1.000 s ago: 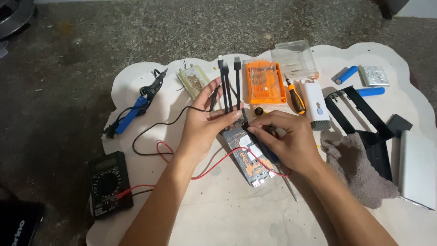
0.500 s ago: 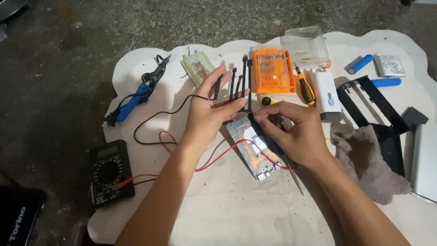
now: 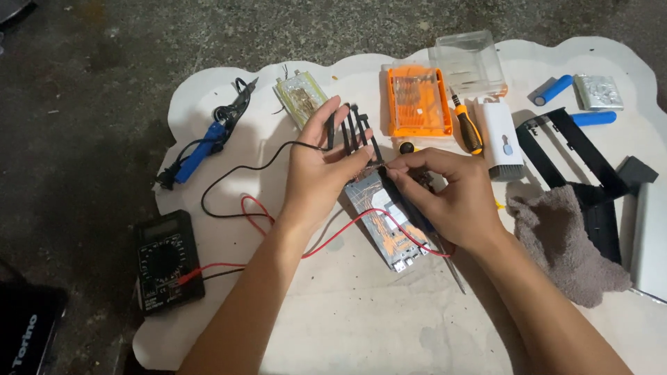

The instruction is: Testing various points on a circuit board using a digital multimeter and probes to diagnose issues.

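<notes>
A silver-backed circuit board lies at the middle of a white mat. My left hand rests at the board's upper left end, fingers spread and thumb pinched, with the black meter lead running into it. My right hand grips a dark pen-like probe whose red wire trails to the black multimeter. The probe tip sits at the board's top edge, right beside my left thumb. Several short black cables lie just behind my left fingers.
On the mat lie a blue soldering iron, a flat battery pouch, an orange bit case with its clear lid, an orange-handled screwdriver, a white casing, blue cells, a black frame and a grey cloth. Concrete floor surrounds the mat.
Both hands stay over the board. My left hand has slid slightly toward my right one, and the fingertips and probe tip now meet at the board's top edge.
</notes>
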